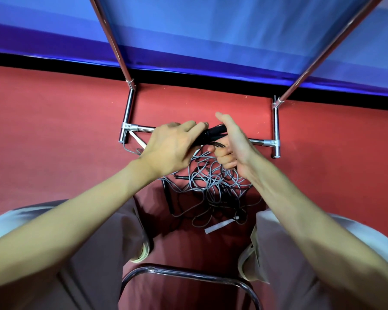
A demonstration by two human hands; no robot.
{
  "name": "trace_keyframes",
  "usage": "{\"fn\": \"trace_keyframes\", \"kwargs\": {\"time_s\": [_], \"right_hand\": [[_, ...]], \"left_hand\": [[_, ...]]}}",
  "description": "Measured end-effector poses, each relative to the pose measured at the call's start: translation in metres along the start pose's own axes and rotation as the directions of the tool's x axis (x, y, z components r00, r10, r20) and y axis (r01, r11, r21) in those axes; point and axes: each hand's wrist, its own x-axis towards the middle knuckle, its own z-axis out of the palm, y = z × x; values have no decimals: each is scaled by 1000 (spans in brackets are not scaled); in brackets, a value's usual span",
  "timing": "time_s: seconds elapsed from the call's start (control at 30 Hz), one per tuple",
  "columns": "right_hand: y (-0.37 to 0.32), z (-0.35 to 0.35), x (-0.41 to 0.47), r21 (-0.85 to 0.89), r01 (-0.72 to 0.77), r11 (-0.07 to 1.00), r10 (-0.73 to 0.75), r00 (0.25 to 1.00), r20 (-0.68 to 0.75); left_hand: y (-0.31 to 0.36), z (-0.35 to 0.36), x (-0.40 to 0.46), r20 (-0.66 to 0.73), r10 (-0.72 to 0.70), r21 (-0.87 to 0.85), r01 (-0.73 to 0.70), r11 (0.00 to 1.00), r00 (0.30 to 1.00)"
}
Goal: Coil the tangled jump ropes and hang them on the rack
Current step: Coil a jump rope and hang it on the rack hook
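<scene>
A tangle of grey jump ropes [211, 186] lies on the red floor between my knees, with a black handle [169, 202] at its left side. My left hand [168, 148] and my right hand [233, 142] are raised above the heap and meet on a pair of black handles [211, 134]. My left fingers curl round the handles' near end. My right hand grips their far end, and its lower fingers hold a bunch of grey rope. The chrome rack [276, 121] stands just behind my hands; its base bar is partly hidden by them.
The rack's two uprights [112, 41] rise toward me in front of a blue wall. White tags [217, 227] lie among the ropes. A chrome chair frame [188, 274] curves under me, and my two legs flank the heap.
</scene>
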Motion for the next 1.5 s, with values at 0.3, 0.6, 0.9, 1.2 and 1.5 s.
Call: {"fn": "trace_keyframes", "kwargs": {"time_s": [0.3,0.6,0.9,1.2,1.5], "right_hand": [[12,0,14,40,-70,997,74,991,-110],[1,-4,20,-262,484,835,-527,840,-127],[9,6,26,-382,558,737,-633,767,-102],[-4,-11,18,-310,511,802,-524,851,47],[-3,-3,12,-479,577,662,-610,786,104]], "left_hand": [[6,-1,3,-121,162,168,-141,976,979],[17,-32,20,553,-304,-803,593,51,776],[25,-32,25,699,-294,-709,684,-169,652],[-3,-40,38,463,-688,-841,522,-143,559],[-17,-20,30,103,-816,-585,698,413,569]]}}
